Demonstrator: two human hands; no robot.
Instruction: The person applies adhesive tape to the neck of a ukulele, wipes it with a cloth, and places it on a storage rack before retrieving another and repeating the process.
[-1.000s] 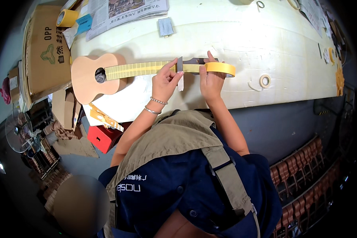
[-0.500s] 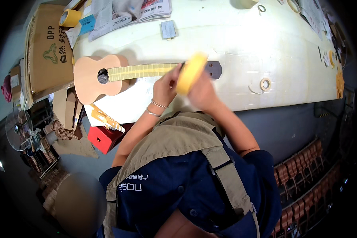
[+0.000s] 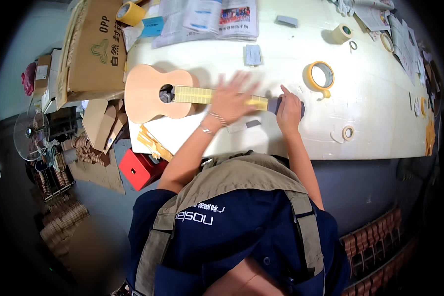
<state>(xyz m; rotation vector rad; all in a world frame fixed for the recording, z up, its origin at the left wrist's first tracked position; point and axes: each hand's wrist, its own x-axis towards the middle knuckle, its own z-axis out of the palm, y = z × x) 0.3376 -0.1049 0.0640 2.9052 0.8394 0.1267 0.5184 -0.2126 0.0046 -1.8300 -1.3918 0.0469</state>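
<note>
A pale, unfinished ukulele lies on its back on the white table, its body to the left. Yellow tape covers the fretboard, and dark crumpled stuff shows in the sound hole. Across the neck lies my left hand, fingers spread and a little blurred. My right hand is closed about the dark headstock, one finger or thumb sticking up; its grip is partly hidden. Beyond it, a yellow tape roll rests on the table, its loose end curled.
Close to the neck's near side is a small grey piece. A narrow cream tape roll sits to the right. Newspapers, a grey pad and another tape roll lie farther back. A cardboard box stands left, a red box below.
The yellow tape roll has left my hands and now lies on the table. My left hand has opened flat over the neck; my right has come to the headstock. The view has shifted.
</note>
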